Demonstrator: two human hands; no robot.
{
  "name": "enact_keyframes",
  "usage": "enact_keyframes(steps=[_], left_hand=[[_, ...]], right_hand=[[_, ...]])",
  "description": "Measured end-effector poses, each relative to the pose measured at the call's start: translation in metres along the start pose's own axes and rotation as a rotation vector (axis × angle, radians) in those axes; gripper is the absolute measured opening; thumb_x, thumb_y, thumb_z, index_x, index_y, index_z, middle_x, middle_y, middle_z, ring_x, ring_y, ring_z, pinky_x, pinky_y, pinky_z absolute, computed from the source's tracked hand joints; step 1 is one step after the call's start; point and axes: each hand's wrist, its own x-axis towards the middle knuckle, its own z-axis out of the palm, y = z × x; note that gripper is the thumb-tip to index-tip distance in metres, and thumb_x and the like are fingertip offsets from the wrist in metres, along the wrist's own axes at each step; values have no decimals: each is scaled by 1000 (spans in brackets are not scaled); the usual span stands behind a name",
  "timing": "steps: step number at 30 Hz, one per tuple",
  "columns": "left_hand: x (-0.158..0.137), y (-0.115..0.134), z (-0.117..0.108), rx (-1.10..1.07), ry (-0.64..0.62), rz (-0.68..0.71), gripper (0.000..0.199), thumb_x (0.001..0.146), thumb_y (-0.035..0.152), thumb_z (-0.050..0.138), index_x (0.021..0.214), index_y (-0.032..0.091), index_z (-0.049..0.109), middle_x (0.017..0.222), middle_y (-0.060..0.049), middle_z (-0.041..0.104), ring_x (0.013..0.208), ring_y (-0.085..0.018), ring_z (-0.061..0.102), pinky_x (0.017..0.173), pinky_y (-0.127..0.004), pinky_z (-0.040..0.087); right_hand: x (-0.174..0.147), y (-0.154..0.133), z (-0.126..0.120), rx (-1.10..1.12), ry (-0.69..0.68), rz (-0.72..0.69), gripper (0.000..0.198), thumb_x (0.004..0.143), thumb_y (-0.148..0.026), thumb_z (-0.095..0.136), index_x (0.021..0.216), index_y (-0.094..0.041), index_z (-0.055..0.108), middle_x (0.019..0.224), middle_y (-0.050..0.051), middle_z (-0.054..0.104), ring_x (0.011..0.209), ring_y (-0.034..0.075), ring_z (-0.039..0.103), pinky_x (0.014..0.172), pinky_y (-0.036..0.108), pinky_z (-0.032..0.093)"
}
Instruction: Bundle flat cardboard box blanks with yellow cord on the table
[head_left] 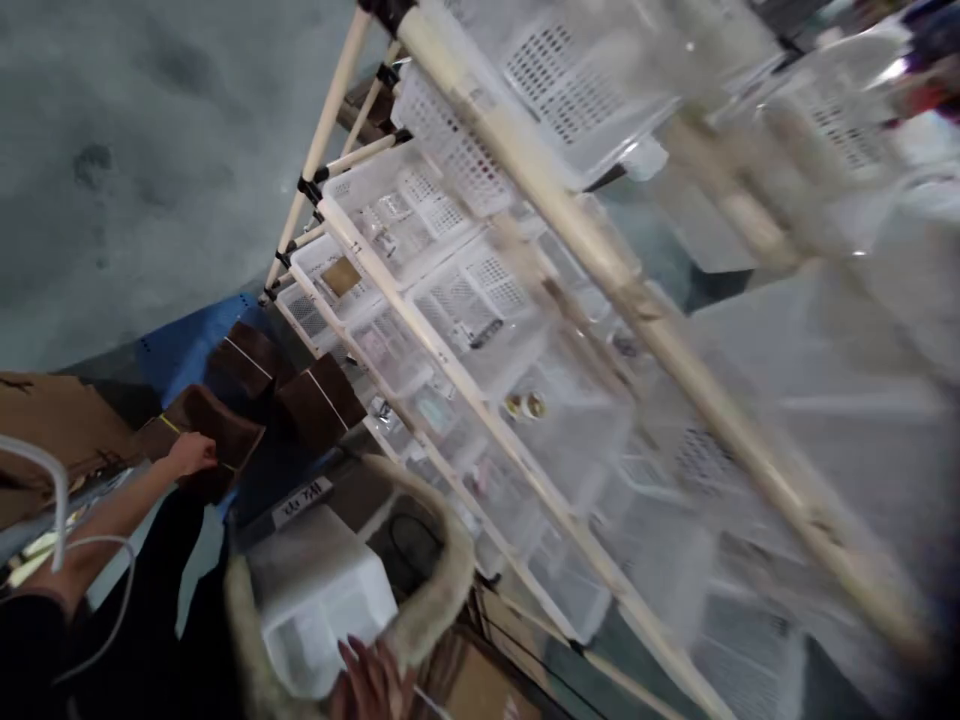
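Head view: your left hand is at the lower edge of a brown bundle, which lies just beyond your knuckles and spreads to both sides of them. Your fingers look curled in on it, with little gap left in that grip; whether they have its edge or the yellow band, you cannot tell. The bundle's longer side seems to run left to right across the view, sloping down toward the right, so your forearm meets it at a slant from the lower left.

Your left hand is clearly the nearer one. Your right hand is well apart, low in the view beside the white bin, its fingers partly spread and blurred; you cannot tell whether that grip has hold of anything.

Two more brown bundles with white bands, one farther off and one to the right, sit close beyond the first, near a blue surface. A cardboard box stands to their left, and a rack of white baskets slants away on the right.
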Motion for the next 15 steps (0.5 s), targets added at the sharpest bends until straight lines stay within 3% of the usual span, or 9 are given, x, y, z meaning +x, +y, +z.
enact_keyframes(steps=[2, 7, 11, 15], left_hand=[[-39, 20, 3, -89, 88, -9, 24, 86, 41, 70, 89, 19, 78, 91, -10, 75, 92, -27, 68, 85, -34, 46], [-155, 75, 16, -373, 357, 8, 38, 87, 55, 62, 80, 19, 73, 81, -4, 71, 78, -20, 63, 71, -28, 41], [-258, 124, 41, -639, 669, -22, 44, 78, 61, 66, 72, 18, 68, 74, -3, 66, 73, -18, 59, 72, -28, 41], [-352, 150, 81, -799, 808, -96, 45, 76, 61, 70, 70, 17, 67, 72, -4, 67, 70, -18, 59, 69, -27, 43]], right_hand=[[-7, 5, 10, 7, 33, -56, 41, 88, -31, 58, 120, -54, 68, 107, -1, 79, 110, 43, 72, 96, 79, 48], [11, -20, 5, 39, 23, -90, 29, 99, -32, 56, 122, -20, 70, 109, 12, 77, 126, 41, 63, 116, 76, 33], [40, -68, -27, 329, 42, -301, 42, 105, -41, 55, 136, -15, 63, 114, 14, 73, 113, 29, 65, 114, 55, 44], [48, -133, -51, 522, -65, -494, 41, 101, -39, 60, 134, -16, 66, 123, 14, 70, 116, 25, 64, 101, 35, 52]])
